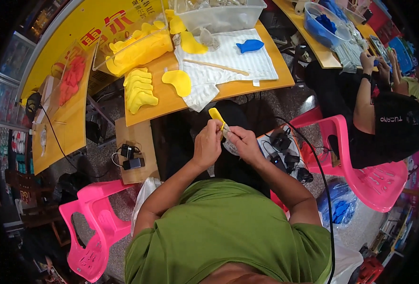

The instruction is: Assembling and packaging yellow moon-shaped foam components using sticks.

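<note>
You've got the narrow yellow soft-looking piece [214, 114] out in front of you, off the edge of the wooden worktop [164, 105]. Left hand [208, 143] is closed on it, right hand [244, 142] pinches near its lower end. A pale greyish scrap [231, 147] shows under your right fingers; can't tell if it's attached.

Progress: this one looks mid-work, not finished. On the worktop, one flat yellow kidney-shaped piece [176, 83] lies alone, partly on the white striped cloth [261, 64], beside an overlapped row of yellow curved pieces [141, 90]. Behind that, a heap of yellow pieces [136, 52] fills the clear plastic bin [97, 59]. Can't tell which of these are done and which are waiting, so no count on what's left. Blue fish-shaped piece [250, 46] and thin wooden stick [216, 67] lie on the cloth, neither in your hands.
</note>
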### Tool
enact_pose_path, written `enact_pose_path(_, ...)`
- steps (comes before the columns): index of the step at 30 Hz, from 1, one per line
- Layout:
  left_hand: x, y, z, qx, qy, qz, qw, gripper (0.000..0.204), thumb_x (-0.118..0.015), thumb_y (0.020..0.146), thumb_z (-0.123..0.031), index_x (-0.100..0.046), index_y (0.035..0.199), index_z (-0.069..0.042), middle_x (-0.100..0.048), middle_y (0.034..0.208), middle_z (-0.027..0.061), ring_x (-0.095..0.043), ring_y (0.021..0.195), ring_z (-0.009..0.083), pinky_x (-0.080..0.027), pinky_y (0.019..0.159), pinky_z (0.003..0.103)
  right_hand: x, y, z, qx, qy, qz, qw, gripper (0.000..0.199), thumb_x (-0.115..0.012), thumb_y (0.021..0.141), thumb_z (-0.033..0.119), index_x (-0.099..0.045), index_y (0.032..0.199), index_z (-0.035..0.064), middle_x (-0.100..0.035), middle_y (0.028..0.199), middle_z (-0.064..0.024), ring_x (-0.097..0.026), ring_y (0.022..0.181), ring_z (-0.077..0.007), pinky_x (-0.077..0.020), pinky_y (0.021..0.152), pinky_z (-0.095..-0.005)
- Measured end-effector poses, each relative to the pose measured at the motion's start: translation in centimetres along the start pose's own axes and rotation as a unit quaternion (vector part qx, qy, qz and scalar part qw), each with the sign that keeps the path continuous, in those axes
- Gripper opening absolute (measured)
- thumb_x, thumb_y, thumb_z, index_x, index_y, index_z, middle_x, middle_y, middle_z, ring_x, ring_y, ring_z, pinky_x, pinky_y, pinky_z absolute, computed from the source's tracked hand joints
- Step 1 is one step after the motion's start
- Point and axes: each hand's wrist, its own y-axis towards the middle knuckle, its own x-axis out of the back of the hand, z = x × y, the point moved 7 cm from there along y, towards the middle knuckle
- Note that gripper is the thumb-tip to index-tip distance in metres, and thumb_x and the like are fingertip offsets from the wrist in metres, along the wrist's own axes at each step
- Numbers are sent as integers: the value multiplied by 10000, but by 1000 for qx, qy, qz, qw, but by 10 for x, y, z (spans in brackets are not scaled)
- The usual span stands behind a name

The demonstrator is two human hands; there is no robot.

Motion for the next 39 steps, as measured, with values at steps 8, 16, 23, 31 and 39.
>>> enact_pose_path(8, 9, -14, -25, -85, 50, -45, 994, 133, -517, 839, 1, -496, 968, -17, -582, 865, 165, -589, 808, 352, -476, 698, 403, -4, 6, -4, -27, -17, -51, 998, 160, -568, 884, 139, -587, 883, -20, -599, 746, -65, -597, 651, -174, -470, 560, -314)
enact_pose_path(16, 27, -28, -3, -42, -16, -89, 995, 214, -539, 860, 16, -448, 1052, -12, -542, 868, 141, -582, 742, 271, -475, 663, 338, -32, -1, -1, -218, 348, 6, 912, 162, -570, 896, 136, -604, 975, -1, -614, 733, -60, -529, 502, -95, -417, 417, -225)
enact_pose_path(23, 22, -41, 37, 112, -263, -115, 951, 231, -514, 864, 59, -402, 1048, -25, -487, 876, 41, -513, 790, 97, -437, 695, 238, -36, -1, 36, 28, -29, -100, 994, 174, -610, 841, 58, -593, 994, -24, -634, 870, -87, -624, 778, -173, -481, 696, -266)
enact_pose_path(31, 21, -43, 32, 204, -434, -81, 874, 203, -553, 876, 8, -493, 1069, -9, -591, 869, 30, -542, 730, 79, -455, 640, 216, -42, -2, 70, 207, -213, -155, 942, 189, -666, 763, 34, -571, 924, 13, -535, 856, -125, -590, 701, -277, -484, 620, -356)
enact_pose_path(39, 5, -55, 45, 246, -627, -65, 736, 91, -529, 921, -80, -561, 992, -34, -601, 863, 4, -563, 727, 64, -475, 648, 223, -61, -4, 92, 263, -335, -99, 899, 218, -676, 720, 21, -587, 918, 5, -542, 898, -135, -574, 785, -316, -485, 643, -386)
